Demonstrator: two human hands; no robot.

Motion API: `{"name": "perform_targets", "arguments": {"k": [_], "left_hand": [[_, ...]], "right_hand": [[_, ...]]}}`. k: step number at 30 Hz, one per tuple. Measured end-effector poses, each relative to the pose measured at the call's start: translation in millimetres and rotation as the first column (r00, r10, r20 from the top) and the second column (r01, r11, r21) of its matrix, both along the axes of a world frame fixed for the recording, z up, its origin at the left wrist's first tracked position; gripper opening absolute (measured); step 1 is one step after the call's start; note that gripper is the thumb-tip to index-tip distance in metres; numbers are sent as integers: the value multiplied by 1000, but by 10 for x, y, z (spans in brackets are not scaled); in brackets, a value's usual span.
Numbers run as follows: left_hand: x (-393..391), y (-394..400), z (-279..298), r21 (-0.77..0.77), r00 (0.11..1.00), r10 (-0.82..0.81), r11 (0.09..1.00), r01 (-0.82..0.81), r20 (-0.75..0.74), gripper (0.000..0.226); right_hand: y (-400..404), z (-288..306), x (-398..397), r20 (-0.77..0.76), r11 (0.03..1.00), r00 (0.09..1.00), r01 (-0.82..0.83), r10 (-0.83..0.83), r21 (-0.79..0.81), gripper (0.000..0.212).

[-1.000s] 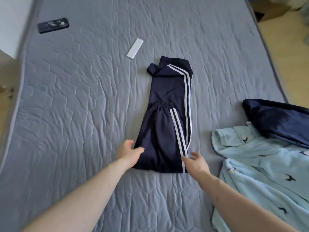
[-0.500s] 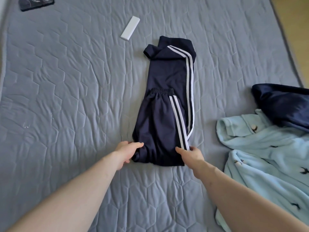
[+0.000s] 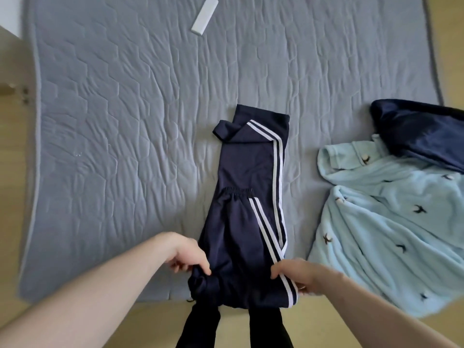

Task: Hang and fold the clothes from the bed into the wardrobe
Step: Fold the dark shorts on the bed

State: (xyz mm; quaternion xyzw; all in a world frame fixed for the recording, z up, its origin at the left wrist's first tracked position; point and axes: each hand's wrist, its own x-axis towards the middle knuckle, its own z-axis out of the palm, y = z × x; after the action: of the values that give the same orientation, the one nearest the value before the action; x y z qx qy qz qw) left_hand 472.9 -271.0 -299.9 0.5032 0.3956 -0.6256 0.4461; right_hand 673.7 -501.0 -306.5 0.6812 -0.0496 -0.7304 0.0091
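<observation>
Your left hand (image 3: 187, 254) and right hand (image 3: 298, 275) each pinch a near corner of the folded navy trousers (image 3: 247, 209). Their long axis runs straight away from you across the bed (image 3: 125, 121), both hands equally close.

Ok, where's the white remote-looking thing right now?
The flat white bar lies near the top of the head view, left of centre, on the far part of the grey quilted mattress, well beyond the folded navy track pants.
</observation>
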Motion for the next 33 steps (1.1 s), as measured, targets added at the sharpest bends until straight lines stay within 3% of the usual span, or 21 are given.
{"name": "perform_targets", "arguments": {"k": [4, 7, 9, 12, 15, 18, 20, 23, 25, 27, 30, 33], "left_hand": [[-39, -36, 274, -88, 1000, -4, 996, 2, -22, 30], [77, 105, 409, 14, 972, 227, 974, -228, 55, 20], [218, 275, 488, 92, 925, 350, 926, -365, 146, 14], [511, 584, 556, 228, 795, 511, 774, -591, 326, 10], [866, 897, 582, 219, 600, 645, 573, -789, 473, 7], [1204, 1163, 527, 118, 402, 746, 405, -907, 532, 28], [1365, 1282, 388, 107, 347, 743, 352, -930, 572, 41], [1459, 1286, 29, 262, 453, 624, 377, -888, 636, 45], [1393, 1168, -260, 405, 625, 480, 487, -773, 616, 39], [1271, 990, -531, 476, 741, 397, 581, -660, 542, 46], [1105, 704, -845, 444, 750, 498, 607, -660, 434, 87], [1036, 492, -1064, 348, 654, 629, 554, -757, 421, 100]], "right_hand": [[-17, 329, 24, -117, 998, 992, -52, 48, -30, 49], [137, 463, 211, 7, 997, 997, 70, -71, 44, 40], [317, 539, 400, 74, 984, 988, 128, -138, 125, 23], [657, 609, 723, 149, 946, 951, 235, -272, 224, 3], [1035, 599, 1031, 217, 861, 851, 404, -478, 309, 11], [1407, 559, 1257, 158, 666, 677, 605, -719, 436, 15], [1591, 477, 1345, 136, 574, 594, 654, -793, 492, 25], [1720, 190, 1269, 283, 704, 670, 513, -686, 492, 35], [1669, -87, 1070, 371, 809, 737, 404, -565, 428, 49], [1513, -325, 775, 437, 870, 763, 337, -476, 360, 60], [1226, -601, 343, 525, 882, 709, 397, -471, 255, 81], [1043, -786, 68, 421, 747, 637, 640, -646, 179, 86]]}}
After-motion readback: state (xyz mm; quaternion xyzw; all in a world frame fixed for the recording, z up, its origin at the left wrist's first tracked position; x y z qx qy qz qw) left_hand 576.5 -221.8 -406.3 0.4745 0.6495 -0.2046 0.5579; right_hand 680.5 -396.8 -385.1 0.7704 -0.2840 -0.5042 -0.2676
